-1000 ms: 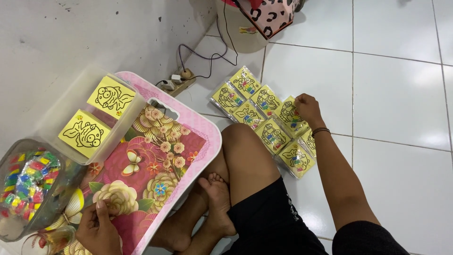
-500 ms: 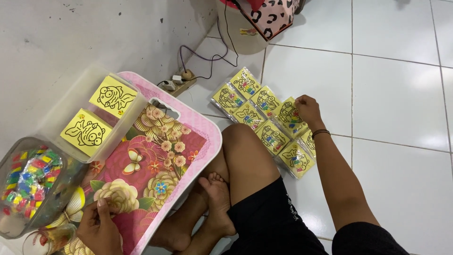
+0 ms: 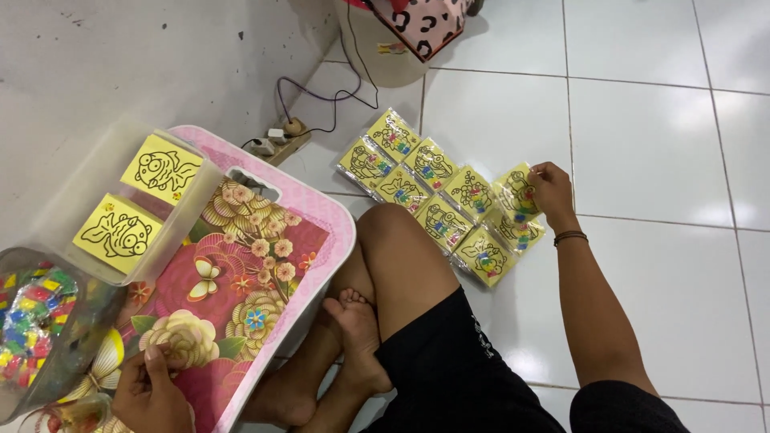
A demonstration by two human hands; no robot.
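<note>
While the left hand stays curled, fingers together, on the floral tray, the right hand has lifted slightly, pinching a yellow packet at the floor row's far end.

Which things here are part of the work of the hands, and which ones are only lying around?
In the work: right hand on a yellow packet beside the packet rows; left hand on the floral tray.

Lying about: power strip, bin, clear bag of coloured pieces.
</note>
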